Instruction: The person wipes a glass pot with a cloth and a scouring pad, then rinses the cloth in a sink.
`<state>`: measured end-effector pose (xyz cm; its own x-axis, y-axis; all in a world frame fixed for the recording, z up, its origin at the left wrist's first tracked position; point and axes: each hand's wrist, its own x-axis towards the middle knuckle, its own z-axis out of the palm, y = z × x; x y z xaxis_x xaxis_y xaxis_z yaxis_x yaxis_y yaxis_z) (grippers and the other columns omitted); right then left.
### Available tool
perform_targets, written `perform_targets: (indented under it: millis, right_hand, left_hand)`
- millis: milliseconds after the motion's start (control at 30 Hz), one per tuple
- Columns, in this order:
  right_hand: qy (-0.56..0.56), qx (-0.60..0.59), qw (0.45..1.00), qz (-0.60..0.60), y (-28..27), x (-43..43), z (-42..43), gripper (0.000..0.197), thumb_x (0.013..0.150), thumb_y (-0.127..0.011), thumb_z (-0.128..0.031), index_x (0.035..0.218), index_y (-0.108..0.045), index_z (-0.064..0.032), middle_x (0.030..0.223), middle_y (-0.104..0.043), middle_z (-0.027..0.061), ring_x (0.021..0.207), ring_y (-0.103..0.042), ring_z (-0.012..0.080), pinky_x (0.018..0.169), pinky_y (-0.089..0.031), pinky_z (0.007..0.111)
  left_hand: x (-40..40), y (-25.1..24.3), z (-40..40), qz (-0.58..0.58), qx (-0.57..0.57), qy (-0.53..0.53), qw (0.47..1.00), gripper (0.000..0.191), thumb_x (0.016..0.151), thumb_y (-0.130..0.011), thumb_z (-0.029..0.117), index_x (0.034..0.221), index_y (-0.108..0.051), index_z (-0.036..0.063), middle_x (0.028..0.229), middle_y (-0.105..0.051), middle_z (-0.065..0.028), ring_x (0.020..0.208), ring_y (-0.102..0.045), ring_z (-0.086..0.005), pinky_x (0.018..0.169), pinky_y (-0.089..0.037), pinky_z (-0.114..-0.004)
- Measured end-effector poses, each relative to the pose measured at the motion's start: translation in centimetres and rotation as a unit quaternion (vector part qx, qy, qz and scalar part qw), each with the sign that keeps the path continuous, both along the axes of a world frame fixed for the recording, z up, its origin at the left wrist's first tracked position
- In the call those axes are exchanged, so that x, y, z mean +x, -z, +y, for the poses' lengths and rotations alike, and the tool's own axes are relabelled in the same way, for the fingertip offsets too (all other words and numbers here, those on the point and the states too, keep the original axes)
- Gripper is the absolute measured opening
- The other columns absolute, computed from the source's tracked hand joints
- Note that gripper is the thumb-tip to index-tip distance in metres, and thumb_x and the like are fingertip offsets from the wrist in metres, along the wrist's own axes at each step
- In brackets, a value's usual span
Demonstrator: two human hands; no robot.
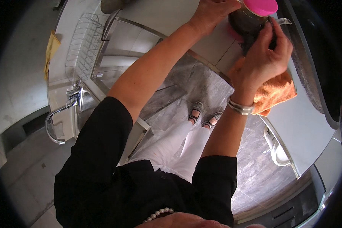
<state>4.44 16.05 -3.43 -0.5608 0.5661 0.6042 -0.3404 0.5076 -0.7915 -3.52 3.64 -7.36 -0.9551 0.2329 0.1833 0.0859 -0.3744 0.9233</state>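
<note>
A glass pot [243,21] with a bright pink lid [261,6] and a short clear spout [284,21] is held up at the top of the view. My left hand [209,14] grips it at its upper left side, the fingertips partly cut off by the frame edge. Against the pot's lower right side is my right hand [269,54], with thumb and forefinger pinching a dark, rough item [249,42], whose kind I cannot tell. An orange cloth [276,92] lies on the counter edge, partly behind my right wrist.
A large dark pan-like vessel [310,65] stands at the right on the white counter [305,125]. At the left are a wire rack [82,45], a chrome faucet [55,122] and a yellow cloth [52,51]. Below the right counter sits a white round container [280,155].
</note>
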Motion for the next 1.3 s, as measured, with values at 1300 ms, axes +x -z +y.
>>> perform_targets:
  millis: [1300]
  right_hand:
    - [-0.066,0.049,0.989,-0.126,2.9,1.9,-0.9,0.016,0.078,-0.069,-0.008,0.09,-0.062,-0.0005,0.084,-0.063,0.0155,0.079,-0.061,0.0337,0.072,-0.049,0.04]
  left_hand:
    - [2.4,-2.2,1.6,0.2,-0.273,-0.238,0.911,0.022,0.082,-0.063,0.006,0.103,-0.068,-0.0004,0.108,-0.069,-0.013,0.095,-0.065,-0.0221,0.085,-0.05,-0.03]
